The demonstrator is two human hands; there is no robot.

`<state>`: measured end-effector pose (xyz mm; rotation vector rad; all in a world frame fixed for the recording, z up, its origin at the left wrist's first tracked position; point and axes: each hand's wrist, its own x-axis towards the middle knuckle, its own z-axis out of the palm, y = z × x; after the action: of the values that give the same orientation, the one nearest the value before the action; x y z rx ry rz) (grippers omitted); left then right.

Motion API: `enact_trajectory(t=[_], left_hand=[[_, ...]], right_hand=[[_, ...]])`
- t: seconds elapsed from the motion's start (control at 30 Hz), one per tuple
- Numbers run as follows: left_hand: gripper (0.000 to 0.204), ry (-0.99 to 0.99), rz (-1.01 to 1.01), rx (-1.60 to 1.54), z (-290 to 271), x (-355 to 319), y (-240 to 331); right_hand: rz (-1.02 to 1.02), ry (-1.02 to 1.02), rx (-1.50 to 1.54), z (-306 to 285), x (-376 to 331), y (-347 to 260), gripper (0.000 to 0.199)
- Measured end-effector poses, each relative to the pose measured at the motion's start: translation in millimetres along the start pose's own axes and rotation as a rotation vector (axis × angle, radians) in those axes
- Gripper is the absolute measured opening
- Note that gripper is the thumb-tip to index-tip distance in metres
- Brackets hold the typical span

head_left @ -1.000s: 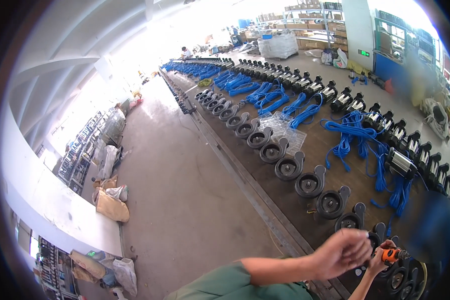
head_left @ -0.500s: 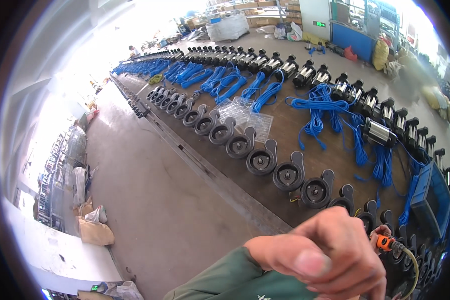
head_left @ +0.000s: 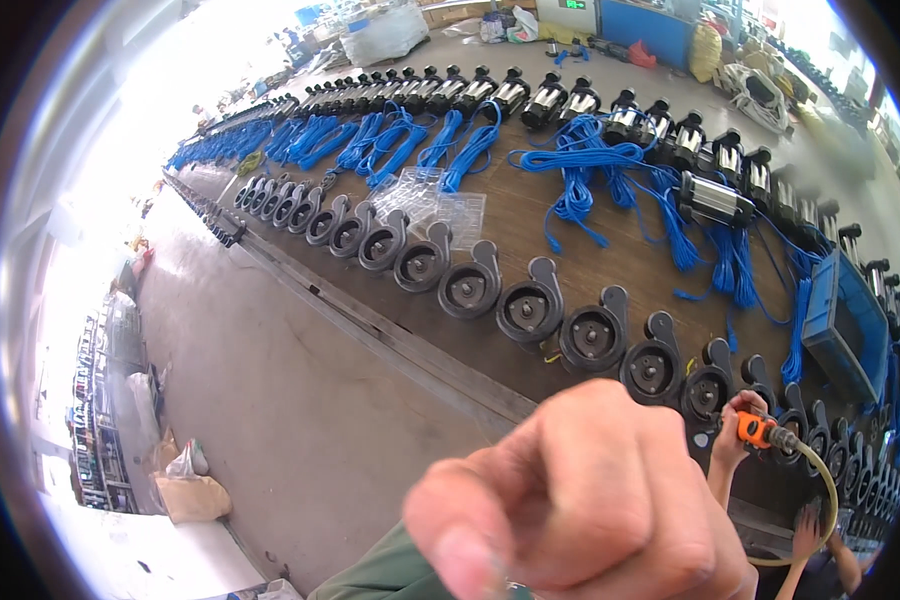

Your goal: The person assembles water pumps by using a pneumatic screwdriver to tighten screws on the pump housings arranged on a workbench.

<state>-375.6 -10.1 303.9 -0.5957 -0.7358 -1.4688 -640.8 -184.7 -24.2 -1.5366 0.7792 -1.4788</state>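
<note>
My left hand (head_left: 600,490) looms close and blurred at the bottom centre. Its fingers are curled with the thumb folded in; whatever they may hold is hidden. Farther off at the right, my right hand (head_left: 727,452) grips an orange air tool (head_left: 753,430), its forearm partly hidden behind the left hand. A pale hose (head_left: 828,490) curves down from the tool's right end. The tool sits over the long row of dark round housings, close to one housing (head_left: 708,390). Each housing has an upright neck and an open face with a shaft at its centre.
Bundles of blue cable (head_left: 575,195) and silver-black motors (head_left: 715,198) line the table's far side. A blue crate (head_left: 850,325) stands at the right, clear plastic trays (head_left: 435,205) in the middle. Another person's hand (head_left: 808,530) shows at lower right. A metal rail (head_left: 370,325) runs along the edge.
The view has shifted, so the table's things appear farther left and higher. My left hand looks larger and farther left. My right hand stays on the air tool. Another person's arms now show.
</note>
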Motion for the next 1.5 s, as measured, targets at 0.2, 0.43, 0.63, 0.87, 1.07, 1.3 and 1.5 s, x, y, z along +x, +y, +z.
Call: enact_trajectory(t=[0.2, 0.43, 0.63, 0.87, 1.07, 1.3, 1.5], left_hand=[[0.036, -0.056, -0.020, 0.060, -13, 9, -56], [0.036, 0.234, 0.097, 0.768, -94, 7, -139], [0.022, 0.091, -0.717, 2.096, -267, -41, -224], [0.050, -0.108, -1.043, 2.496, -330, -62, -252], [0.061, -0.064, -1.085, 2.486, -338, -56, -250], [0.058, -0.013, -1.257, 2.560, -336, -46, -258], [0.046, 0.097, -1.261, 2.627, -335, -53, -263]], right_hand=[[-0.009, -0.047, 0.073, 7, 8, -15, 0.033], [0.033, -0.027, 0.341, -54, 38, -79, 0.023], [-0.012, 0.135, 0.205, -165, 48, -96, 0.029], [0.092, 0.249, 0.267, -208, 30, -80, 0.032], [0.142, 0.251, 0.260, -189, 34, -62, 0.033], [0.109, 0.120, 0.332, -155, 67, -45, 0.032], [0.160, 0.083, 0.326, -134, 87, -23, 0.029]])
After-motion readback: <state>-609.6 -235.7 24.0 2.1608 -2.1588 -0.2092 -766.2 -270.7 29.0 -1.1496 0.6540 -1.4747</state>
